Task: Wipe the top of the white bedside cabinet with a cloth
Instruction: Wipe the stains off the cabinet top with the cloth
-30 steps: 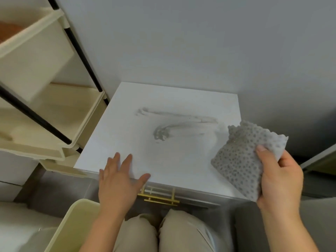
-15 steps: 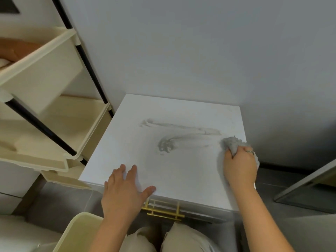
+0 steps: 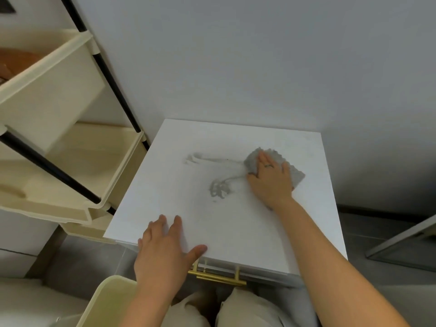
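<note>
Our right hand [image 3: 271,182] lies flat, fingers straight and spread, pressing the grey cloth [image 3: 296,176] down at the centre right of the frame. It does not grip the cloth; we judge that the flat palm is meant to spread pressure over the whole pad. A ring [image 3: 269,165] shows on 1 finger.

Our left hand [image 3: 162,253] also rests open, palm down, on the lower front edge of the white bedside cabinet top [image 3: 247,232], thumb out towards the right. We take this as a brace that steadies the cabinet and our lean.

The cloth sits on the right part of the top, touching the right ends of 2 grey smears. The upper streak [image 3: 207,159] runs left from it, and the lower blotch [image 3: 219,190] lies just left of the wrist. Both look unwiped, so we judge the wiping barely begun, with a leftward stroke as the natural next pass.

Below the front edge shows a gold drawer handle [image 3: 217,278]. A cream shelf rack [image 3: 59,161] fills the left of the frame, and a cream bin [image 3: 106,300] sits at the lower left.
</note>
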